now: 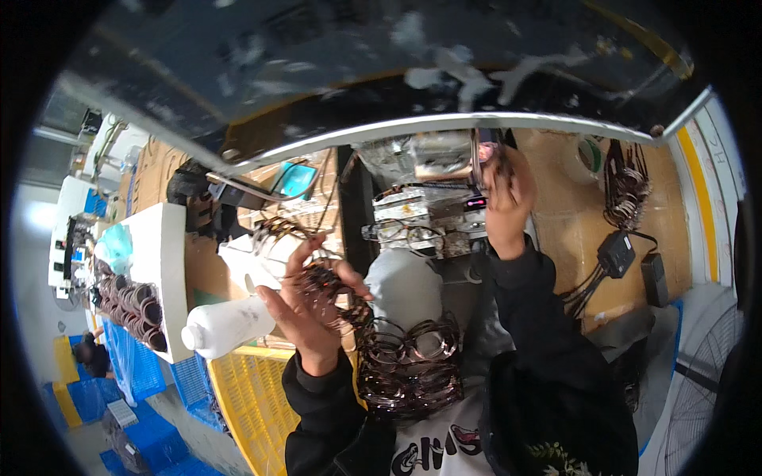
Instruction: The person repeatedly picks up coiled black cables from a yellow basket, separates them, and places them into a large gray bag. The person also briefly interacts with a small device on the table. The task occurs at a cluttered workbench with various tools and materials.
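My left hand (305, 313) is curled around a small cluster of dark, glossy eyeglass frames (321, 279), the thumb standing apart. At the back of the bench, my right hand (512, 190) has its fingers bent together by a small pinkish light; whatever they grip is hidden. Below that hand sits a metal fixture (409, 213) with dark eyeglass frames laid across it. A large pile of brown-black eyeglass frames (409, 365) rests in front of me, below a rounded grey pad (403, 285).
A white bottle (230, 325) lies tilted beside my left hand, above a yellow basket (254, 412). Dark adapters (617, 252) and a bundle of thin dark pieces (627, 186) occupy the right side. A dark panel (413, 63) overhangs the bench; a fan (698, 397) stands at right.
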A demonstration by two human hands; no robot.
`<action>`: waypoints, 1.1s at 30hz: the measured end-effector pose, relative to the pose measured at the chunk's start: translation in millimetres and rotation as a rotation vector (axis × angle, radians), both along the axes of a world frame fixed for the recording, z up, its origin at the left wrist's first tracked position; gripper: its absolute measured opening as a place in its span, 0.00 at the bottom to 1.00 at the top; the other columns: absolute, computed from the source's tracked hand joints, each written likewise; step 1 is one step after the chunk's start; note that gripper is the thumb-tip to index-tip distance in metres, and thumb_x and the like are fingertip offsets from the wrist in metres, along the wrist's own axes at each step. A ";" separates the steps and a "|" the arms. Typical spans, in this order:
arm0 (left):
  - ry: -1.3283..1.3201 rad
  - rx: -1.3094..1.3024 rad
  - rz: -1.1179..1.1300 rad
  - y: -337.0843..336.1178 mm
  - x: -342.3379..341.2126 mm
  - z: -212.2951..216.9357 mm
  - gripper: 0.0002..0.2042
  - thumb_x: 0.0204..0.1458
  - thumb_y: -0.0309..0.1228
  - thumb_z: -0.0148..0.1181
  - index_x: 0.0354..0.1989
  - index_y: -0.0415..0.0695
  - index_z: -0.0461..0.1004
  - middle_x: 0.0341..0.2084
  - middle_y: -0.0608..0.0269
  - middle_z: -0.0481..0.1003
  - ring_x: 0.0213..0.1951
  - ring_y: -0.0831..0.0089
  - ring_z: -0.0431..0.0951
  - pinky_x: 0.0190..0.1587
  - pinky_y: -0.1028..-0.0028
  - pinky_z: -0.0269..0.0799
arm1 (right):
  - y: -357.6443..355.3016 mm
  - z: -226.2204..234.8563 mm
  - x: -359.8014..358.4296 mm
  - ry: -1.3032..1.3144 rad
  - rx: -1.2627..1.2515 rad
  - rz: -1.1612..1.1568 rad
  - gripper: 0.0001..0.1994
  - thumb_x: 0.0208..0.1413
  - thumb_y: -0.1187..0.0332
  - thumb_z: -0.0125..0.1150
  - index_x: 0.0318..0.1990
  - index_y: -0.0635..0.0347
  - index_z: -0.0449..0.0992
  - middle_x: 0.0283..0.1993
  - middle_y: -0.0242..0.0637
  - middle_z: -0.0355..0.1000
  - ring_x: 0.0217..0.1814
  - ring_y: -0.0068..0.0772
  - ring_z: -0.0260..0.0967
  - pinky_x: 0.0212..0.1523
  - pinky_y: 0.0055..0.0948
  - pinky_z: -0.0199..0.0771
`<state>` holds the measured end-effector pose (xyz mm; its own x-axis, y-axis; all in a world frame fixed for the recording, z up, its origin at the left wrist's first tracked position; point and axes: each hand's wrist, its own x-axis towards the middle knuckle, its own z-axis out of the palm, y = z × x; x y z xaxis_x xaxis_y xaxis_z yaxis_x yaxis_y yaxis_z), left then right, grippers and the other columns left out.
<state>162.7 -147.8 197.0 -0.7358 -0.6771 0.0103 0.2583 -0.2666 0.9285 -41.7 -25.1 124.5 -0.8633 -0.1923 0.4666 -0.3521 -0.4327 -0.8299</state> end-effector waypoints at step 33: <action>0.032 -0.156 0.058 6.0 8.5 6.4 0.26 0.49 0.26 0.51 0.56 0.31 0.52 0.28 0.55 0.68 0.33 0.60 0.74 0.40 0.60 0.73 | 7.1 -24.3 66.3 0.251 1.121 0.137 0.07 0.49 0.71 0.56 0.35 0.59 0.66 0.33 0.45 0.70 0.34 0.52 0.68 0.31 0.43 0.67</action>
